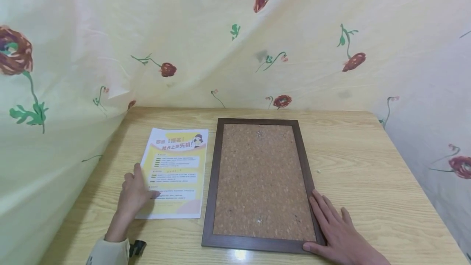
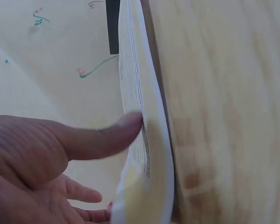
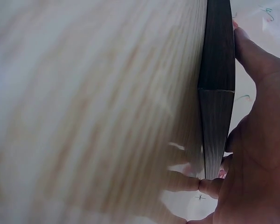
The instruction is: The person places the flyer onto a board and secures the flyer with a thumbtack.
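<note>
A yellow and white printed flyer [image 1: 174,169] lies on the table, left of a dark-framed cork board [image 1: 266,183]. At the flyer's lower left edge is my left hand [image 1: 134,191]. Its thumb [image 2: 126,128] extends over the printed face, while the other fingers lie along the left edge, partly hidden. My right hand [image 1: 340,230] rests against the board's lower right corner. Its fingers lie along the right side of the frame and its thumb touches the bottom rail. In the right wrist view the frame [image 3: 217,60] shows edge-on beside that hand.
The wooden table [image 1: 353,150] extends on both sides of the board. Flower-patterned cloth [image 1: 206,44] hangs behind the table and along both sides. A small pale spot [image 1: 319,171] shows on the tabletop right of the board.
</note>
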A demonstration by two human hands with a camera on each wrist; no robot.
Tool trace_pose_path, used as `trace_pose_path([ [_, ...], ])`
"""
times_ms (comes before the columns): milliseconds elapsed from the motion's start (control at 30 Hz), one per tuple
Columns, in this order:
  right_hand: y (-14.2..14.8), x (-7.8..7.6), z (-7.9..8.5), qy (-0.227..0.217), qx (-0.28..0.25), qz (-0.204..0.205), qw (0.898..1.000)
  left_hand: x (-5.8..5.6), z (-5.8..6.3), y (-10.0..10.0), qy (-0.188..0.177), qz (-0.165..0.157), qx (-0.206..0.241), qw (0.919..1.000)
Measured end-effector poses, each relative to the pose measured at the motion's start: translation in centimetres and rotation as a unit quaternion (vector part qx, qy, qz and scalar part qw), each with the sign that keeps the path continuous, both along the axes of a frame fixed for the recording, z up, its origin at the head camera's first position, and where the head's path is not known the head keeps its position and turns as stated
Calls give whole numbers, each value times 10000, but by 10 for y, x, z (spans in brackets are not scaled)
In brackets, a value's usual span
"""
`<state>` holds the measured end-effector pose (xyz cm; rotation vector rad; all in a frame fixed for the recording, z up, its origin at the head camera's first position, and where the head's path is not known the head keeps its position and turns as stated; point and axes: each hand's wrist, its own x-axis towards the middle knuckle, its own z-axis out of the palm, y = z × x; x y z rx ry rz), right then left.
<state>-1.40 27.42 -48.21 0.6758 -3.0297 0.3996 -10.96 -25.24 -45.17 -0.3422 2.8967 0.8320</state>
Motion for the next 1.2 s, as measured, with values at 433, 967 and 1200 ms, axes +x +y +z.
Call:
trace_pose_path([
  [433, 0, 0, 1, 95, 9, 47, 9999, -7, 2, -13, -136, 461, 576, 9972],
  [967, -1, -1, 2, -226, 112, -145, 9996, -8, -3, -25, -331, 865, 1355, 9864],
  [1200, -2, -1, 3, -178, 168, -171, 9996, -6, -7, -32, -82, 920, 1467, 9849],
])
